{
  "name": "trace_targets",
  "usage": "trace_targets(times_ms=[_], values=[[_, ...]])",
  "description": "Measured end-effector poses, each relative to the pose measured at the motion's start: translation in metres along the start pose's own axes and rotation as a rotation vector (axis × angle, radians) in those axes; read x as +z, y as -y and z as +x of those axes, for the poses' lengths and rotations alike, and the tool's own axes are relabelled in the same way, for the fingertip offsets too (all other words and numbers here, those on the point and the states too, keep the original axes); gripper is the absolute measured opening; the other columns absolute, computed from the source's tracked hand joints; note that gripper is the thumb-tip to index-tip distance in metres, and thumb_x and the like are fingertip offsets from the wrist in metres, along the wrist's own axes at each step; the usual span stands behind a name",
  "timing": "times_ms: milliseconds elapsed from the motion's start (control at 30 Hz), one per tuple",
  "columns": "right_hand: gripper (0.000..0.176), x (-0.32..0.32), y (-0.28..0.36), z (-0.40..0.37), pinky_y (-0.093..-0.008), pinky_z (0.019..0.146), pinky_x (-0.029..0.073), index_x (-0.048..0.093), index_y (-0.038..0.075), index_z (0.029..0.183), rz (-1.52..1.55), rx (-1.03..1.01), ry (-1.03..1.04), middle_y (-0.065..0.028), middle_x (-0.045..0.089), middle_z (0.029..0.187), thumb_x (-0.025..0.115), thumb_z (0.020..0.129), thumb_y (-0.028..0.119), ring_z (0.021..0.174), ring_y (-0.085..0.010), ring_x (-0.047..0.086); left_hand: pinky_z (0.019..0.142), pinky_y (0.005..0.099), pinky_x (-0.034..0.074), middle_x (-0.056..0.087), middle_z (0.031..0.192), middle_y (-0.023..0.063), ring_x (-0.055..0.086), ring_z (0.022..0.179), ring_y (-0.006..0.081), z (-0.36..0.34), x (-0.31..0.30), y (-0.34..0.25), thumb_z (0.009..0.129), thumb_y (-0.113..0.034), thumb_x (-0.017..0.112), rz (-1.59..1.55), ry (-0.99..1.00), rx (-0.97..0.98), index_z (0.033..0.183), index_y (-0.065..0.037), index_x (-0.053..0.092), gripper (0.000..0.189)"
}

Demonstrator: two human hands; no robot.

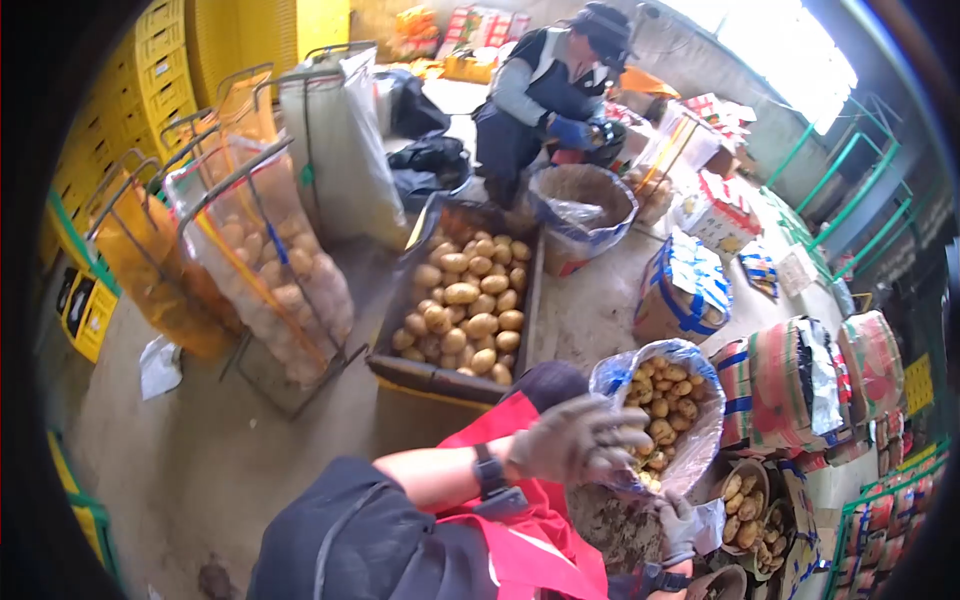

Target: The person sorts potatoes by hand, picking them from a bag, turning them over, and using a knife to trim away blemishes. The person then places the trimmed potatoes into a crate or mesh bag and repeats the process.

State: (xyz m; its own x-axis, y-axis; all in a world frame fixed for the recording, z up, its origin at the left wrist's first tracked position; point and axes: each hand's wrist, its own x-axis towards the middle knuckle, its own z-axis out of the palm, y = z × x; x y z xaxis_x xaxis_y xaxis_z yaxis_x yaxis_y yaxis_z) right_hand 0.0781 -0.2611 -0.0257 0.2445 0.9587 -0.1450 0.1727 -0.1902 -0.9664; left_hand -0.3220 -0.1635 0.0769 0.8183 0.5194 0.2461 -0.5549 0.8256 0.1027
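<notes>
My left hand [580,440], in a grey-brown work glove, reaches over the near left rim of a plastic-lined bin [692,465]. Its fingers are spread and no object shows in them. Potatoes [668,402] fill much of this bin. Just below the bin's near edge is my right hand [678,528], gloved too, with its fingers bent close to the liner's rim. A white piece [710,525] shows beside it; what those fingers hold cannot be made out. A dark crate [392,372] full of potatoes stands beyond my left arm.
A co-worker [560,100] in blue gloves crouches behind another lined tub [575,240]. Mesh potato sacks on hand trolleys [265,260] stand left. Baskets of potatoes [745,510] and taped cartons [790,385] sit at right. Yellow crates [165,75] are stacked at far left.
</notes>
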Motion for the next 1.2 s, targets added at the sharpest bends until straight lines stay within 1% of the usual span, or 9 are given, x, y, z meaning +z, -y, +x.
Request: trace_targets(times_ms=[67, 267, 533, 600, 633, 733, 800, 867, 1200], values=[[0.038, -0.009, 0.008, -0.002, -0.027, 0.073, 0.056, 0.059, -0.004, 0.135, -0.012, 0.061, 0.009, -0.0084, 0.072, 0.099, 0.059, 0.097, 0.001, 0.08, -0.0136, 0.067, 0.094, 0.0336, 0.055, 0.057, 0.15, 0.0091, 0.064, 0.124, 0.0234, 0.01, -0.009, 0.012, 0.109, -0.05, 0.046, -0.002, 0.066, -0.169, 0.161, -0.012, 0.036, 0.065], [0.03, -0.038, -0.014, 0.019, -0.0223, 0.07, 0.051, 0.063, -0.003, 0.131, 0.062, 0.045, 0.022, -0.0046, 0.072, 0.096, 0.06, 0.103, 0.008, 0.075, -0.0093, 0.063, 0.09, 0.0329, 0.055, 0.061, 0.147, 0.0076, 0.069, 0.119, 0.0212, 0.007, 0.001, 0.014, 0.11, -0.047, 0.045, 0.043, -0.011, -0.017, 0.159, -0.013, 0.04, 0.06], [0.042, -0.061, -0.001, 0.035, -0.0321, 0.094, 0.054, 0.066, -0.006, 0.132, -0.302, -0.143, 0.081, -0.0126, 0.071, 0.122, 0.068, 0.101, 0.022, 0.108, -0.0194, 0.067, 0.085, 0.0354, 0.055, 0.063, 0.142, 0.008, 0.067, 0.109, 0.0204, 0.009, 0.025, 0.047, 0.11, -0.047, 0.046, 0.096, -0.157, 0.055, 0.157, -0.013, 0.043, 0.058], [0.046, -0.043, 0.042, 0.013, -0.0339, 0.1, 0.052, 0.066, -0.007, 0.131, -0.266, -0.135, 0.027, -0.0168, 0.073, 0.122, 0.07, 0.101, 0.027, 0.112, -0.0224, 0.067, 0.084, 0.0327, 0.053, 0.063, 0.137, 0.0064, 0.063, 0.098, 0.0188, 0.012, 0.026, 0.047, 0.109, -0.042, 0.048, 0.255, -0.221, 0.102, 0.154, -0.012, 0.046, 0.054], [0.044, -0.056, 0.019, 0.017, -0.0344, 0.099, 0.052, 0.067, -0.004, 0.131, -0.358, -0.199, -0.073, -0.0172, 0.074, 0.122, 0.069, 0.101, 0.028, 0.111, -0.0232, 0.068, 0.086, 0.0314, 0.051, 0.06, 0.139, 0.0047, 0.057, 0.099, 0.0177, 0.013, 0.03, 0.053, 0.11, -0.043, 0.045, 0.921, -0.285, 0.153, 0.151, -0.013, 0.047, 0.051], [0.035, -0.073, 0.012, 0.009, -0.0339, 0.093, 0.054, 0.07, 0.002, 0.129, -0.401, -0.274, -0.177, -0.0159, 0.076, 0.112, 0.064, 0.101, 0.022, 0.104, -0.0216, 0.07, 0.093, 0.0333, 0.049, 0.054, 0.15, 0.0051, 0.053, 0.116, 0.0177, 0.018, 0.038, 0.054, 0.109, -0.05, 0.042, 1.396, -0.617, 0.132, 0.157, -0.014, 0.04, 0.06], [0.033, -0.085, -0.003, 0.011, -0.0319, 0.09, 0.054, 0.071, 0.003, 0.128, -0.263, -0.162, -0.153, -0.0143, 0.077, 0.112, 0.064, 0.101, 0.02, 0.101, -0.0182, 0.07, 0.109, 0.0306, 0.046, 0.05, 0.158, 0.0103, 0.054, 0.131, 0.0174, 0.014, 0.018, 0.037, 0.111, -0.033, 0.042, 0.264, -0.057, 0.101, 0.159, -0.007, 0.037, 0.055], [0.032, -0.086, 0.006, 0.0, -0.0293, 0.089, 0.054, 0.071, 0.003, 0.127, -0.041, -0.068, -0.14, -0.0142, 0.077, 0.111, 0.065, 0.099, 0.019, 0.099, -0.0162, 0.07, 0.11, 0.032, 0.046, 0.05, 0.158, 0.0104, 0.053, 0.132, 0.0191, 0.025, 0.018, 0.036, 0.112, -0.04, 0.04, 0.265, -0.01, 0.021, 0.162, -0.008, 0.031, 0.06], [0.041, -0.089, -0.006, 0.019, -0.0313, 0.092, 0.055, 0.068, 0.003, 0.129, -0.303, -0.125, -0.335, -0.0128, 0.076, 0.115, 0.072, 0.095, 0.025, 0.103, -0.0185, 0.072, 0.101, 0.0392, 0.052, 0.063, 0.144, 0.0117, 0.063, 0.125, 0.0262, 0.14, -0.006, -0.01, 0.11, -0.042, 0.047, 0.126, -0.109, -0.092, 0.154, -0.008, 0.047, 0.055]])
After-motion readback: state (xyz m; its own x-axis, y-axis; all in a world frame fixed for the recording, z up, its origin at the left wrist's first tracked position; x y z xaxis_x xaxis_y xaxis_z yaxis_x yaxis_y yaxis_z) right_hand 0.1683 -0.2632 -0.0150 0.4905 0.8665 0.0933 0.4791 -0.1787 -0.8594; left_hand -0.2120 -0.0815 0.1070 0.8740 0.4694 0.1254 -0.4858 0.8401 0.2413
